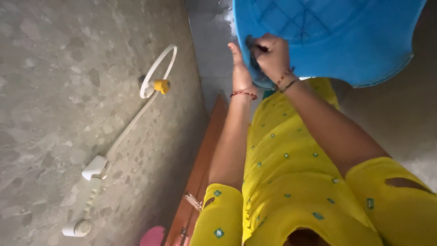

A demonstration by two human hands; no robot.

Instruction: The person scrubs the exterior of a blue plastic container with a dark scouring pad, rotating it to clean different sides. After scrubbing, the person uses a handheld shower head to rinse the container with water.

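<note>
The right hand's fingers are clenched on a dark scrubber, of which only a small part shows past the knuckles. They press it against the blue tub, at its lower left edge. The right hand lies on the tub's outer face, wrist bent, with beaded bands at the wrist.

Just beside it, touching the same edge from the left, is the left hand. Its fingers are straight and pressed flat along the rim, bracing it rather than closed round it. A red bangle sits at that wrist.

From both hands the tub spreads up and to the right, filling the top corner. Its moulded grid face is turned to the camera, and its edge curves down to the right. Nearly all of it lies on the right hand's side. It appears to be held up off the floor, though what bears it is hidden.

Both arms come up out of yellow sleeves. Well apart to the left, a white hose with a yellow fitting loops on a grey speckled wall. A brown door runs between the wall and the left arm.
</note>
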